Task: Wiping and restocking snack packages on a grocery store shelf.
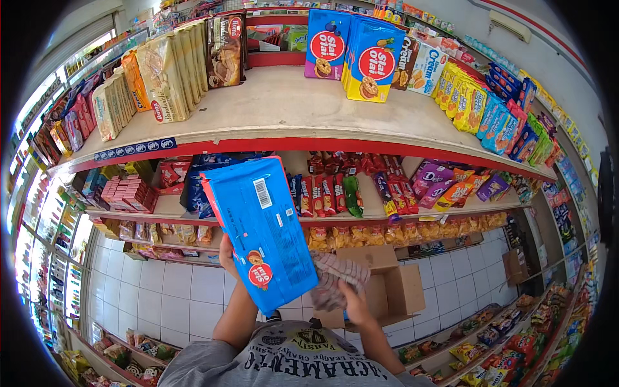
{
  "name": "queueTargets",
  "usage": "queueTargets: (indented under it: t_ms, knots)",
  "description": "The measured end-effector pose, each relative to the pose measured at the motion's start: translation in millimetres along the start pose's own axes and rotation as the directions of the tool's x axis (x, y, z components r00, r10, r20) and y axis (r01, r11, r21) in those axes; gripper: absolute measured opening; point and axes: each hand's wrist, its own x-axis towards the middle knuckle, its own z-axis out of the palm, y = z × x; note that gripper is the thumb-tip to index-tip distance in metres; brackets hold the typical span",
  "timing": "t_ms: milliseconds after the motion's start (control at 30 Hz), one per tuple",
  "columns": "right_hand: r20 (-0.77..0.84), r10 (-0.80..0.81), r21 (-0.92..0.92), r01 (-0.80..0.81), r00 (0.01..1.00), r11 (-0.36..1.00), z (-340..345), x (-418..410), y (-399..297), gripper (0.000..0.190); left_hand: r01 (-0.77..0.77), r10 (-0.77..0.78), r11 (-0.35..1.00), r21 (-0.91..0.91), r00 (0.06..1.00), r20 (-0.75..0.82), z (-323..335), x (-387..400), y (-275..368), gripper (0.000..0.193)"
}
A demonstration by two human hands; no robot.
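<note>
My left hand (228, 255) grips blue Slai O'lai biscuit packs (271, 222) by their left side. They are tilted in front of my chest, above the lower shelves, and red edges show behind the front pack. In my right hand (355, 301) is a bunched checked cloth (333, 280), close beside the packs' lower right edge. Under the cloth, an open cardboard box (408, 292) stands on the tiled floor, its flaps spread. Most of my left fingers are hidden behind the packs.
Ahead, the top wooden shelf (271, 104) bears upright Roma sandwich biscuits (167, 80) at left and more Slai O'lai packs (375, 63) right of centre. Chocolate bars (329, 193) lie one tier down, above bagged snacks (362, 236). Snack racks (503, 338) flank me at lower right.
</note>
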Motion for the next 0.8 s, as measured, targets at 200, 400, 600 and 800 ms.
queueTargets:
  t_ms: [200,400,600,800]
  knots:
    - [-0.075,-0.029,0.015,0.03,0.997,0.999,21.8,8.1,-30.0,0.034,0.034,-0.036,0.981,0.189,0.999,0.011,-67.3,-7.1,-11.7,0.049]
    - [-0.124,-0.17,0.264,0.197,0.978,0.944,33.6,43.5,-46.1,0.048,0.441,-0.431,0.881,0.17,0.897,-0.096,-46.4,-29.7,-38.2,0.063]
    - [-0.068,-0.11,0.319,0.126,0.992,0.939,44.2,55.2,-40.5,0.041,0.295,-0.275,0.925,0.237,0.954,-0.117,-64.4,-20.6,-32.0,0.06]
    - [-0.013,-0.157,0.039,0.158,0.987,0.987,1.2,0.5,47.0,0.034,0.143,-0.107,0.975,0.172,0.972,-0.207,-28.9,7.9,-12.4,0.042]
